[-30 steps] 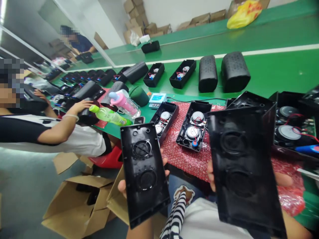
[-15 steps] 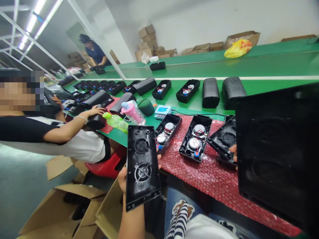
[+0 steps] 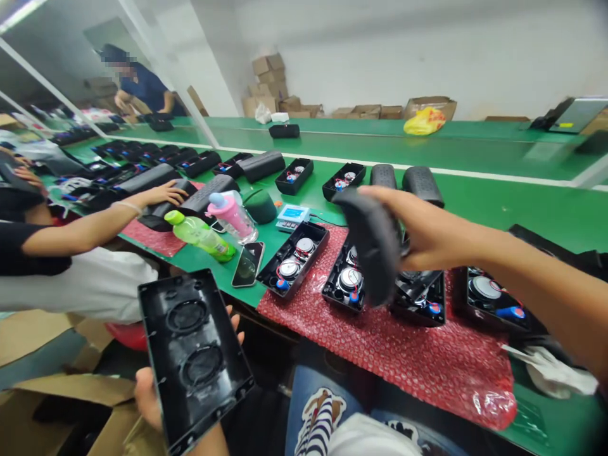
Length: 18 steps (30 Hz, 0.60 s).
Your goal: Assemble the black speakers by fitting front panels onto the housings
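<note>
In my left hand (image 3: 151, 398), low on the left, is a black speaker housing half (image 3: 197, 354). Its inner side with two round grille rings faces me. My right hand (image 3: 420, 231) grips a second black speaker shell (image 3: 373, 247), seen nearly end-on and raised over the bench. Below that shell lies an open speaker box (image 3: 344, 285) with round drivers, red wires and a blue part, half covered from view. To its left stands another open speaker box (image 3: 294, 259); one more (image 3: 489, 297) sits to the right.
Red bubble wrap (image 3: 380, 348) covers the green bench's near edge. A phone (image 3: 248, 264), a green bottle (image 3: 202, 237), a pink cup (image 3: 232, 218) and a small blue-screened device (image 3: 293, 217) stand left. A co-worker's hand (image 3: 166, 193) rests on a black speaker. Cardboard boxes (image 3: 71, 386) are below.
The housing in my left hand has moved down and left. The shell in my right hand has swung from the right side, broad face showing, to mid-view and turned edge-on. The camera view has shifted.
</note>
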Tool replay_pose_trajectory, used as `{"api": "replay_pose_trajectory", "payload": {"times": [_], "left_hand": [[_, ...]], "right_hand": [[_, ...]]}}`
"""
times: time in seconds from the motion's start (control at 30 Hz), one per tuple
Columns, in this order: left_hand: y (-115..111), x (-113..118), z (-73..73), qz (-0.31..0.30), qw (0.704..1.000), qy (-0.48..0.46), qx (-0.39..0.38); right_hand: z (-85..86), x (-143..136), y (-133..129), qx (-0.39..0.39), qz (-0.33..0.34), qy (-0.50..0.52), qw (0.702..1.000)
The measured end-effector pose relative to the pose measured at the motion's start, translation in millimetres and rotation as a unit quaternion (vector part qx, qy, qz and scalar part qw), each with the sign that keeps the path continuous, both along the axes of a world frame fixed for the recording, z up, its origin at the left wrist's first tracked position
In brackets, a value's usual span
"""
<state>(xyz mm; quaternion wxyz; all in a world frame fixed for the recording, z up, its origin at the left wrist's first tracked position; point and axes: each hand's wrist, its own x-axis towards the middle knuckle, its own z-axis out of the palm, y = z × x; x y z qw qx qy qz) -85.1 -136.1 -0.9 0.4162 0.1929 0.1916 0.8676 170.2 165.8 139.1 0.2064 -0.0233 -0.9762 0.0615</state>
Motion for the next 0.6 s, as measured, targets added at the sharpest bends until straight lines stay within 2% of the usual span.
{"api": "replay_pose_trajectory", "payload": {"times": [0.07, 0.17, 0.23, 0.3, 0.37, 0.5, 0.6], "left_hand": [[-6, 1, -0.1, 0.032, 0.999, -0.006, -0.020], [-15, 1, 1.2, 0.051, 0.998, -0.009, -0.021], [-20, 0, 2.7, 0.040, 0.999, 0.007, -0.013], [-24, -1, 3.2, 0.025, 0.999, 0.026, -0.013], [-28, -3, 1.6, 0.027, 0.999, 0.030, -0.025], [-34, -9, -5.3, 0.089, 0.992, 0.023, -0.086], [-32, -12, -7.3, 0.080, 0.993, 0.028, -0.084]], "right_hand": [[-14.2, -28, 5, 0.075, 0.015, -0.094, 0.993], [-49.1, -61, 8, 0.175, 0.041, -0.227, 0.957], [-70.9, -74, 8, 0.202, 0.058, -0.282, 0.936], [-85.6, -80, 9, 0.211, 0.067, -0.310, 0.925], [-91.6, -81, 11, 0.217, 0.068, -0.314, 0.922], [-87.7, -73, 22, 0.240, 0.064, -0.307, 0.919], [-86.9, -66, 30, 0.259, 0.054, -0.309, 0.913]]}}
